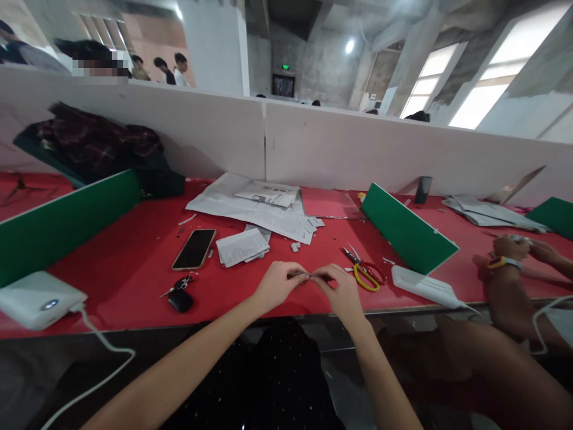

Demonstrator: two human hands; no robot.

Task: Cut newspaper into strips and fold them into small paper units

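My left hand (276, 282) and my right hand (340, 288) meet over the front of the red table (134, 257). Between their fingertips they pinch a small thin strip (308, 275), greyish and too small to identify. Yellow-handled scissors (364, 272) lie just right of my right hand. A folded piece of newspaper (242, 246) and a black phone (194, 249) lie a little beyond my left hand. A key bunch with a black fob (179, 292) rests to the left near the table edge.
Spread newspaper sheets (255, 209) and a red sheet (326, 203) lie further back. Green dividers (62, 224) (405, 230) stand either side. A white power bank (38, 298) with cable sits front left. A co-worker's hands (514, 254) are at the right. A white partition (313, 149) backs the table.
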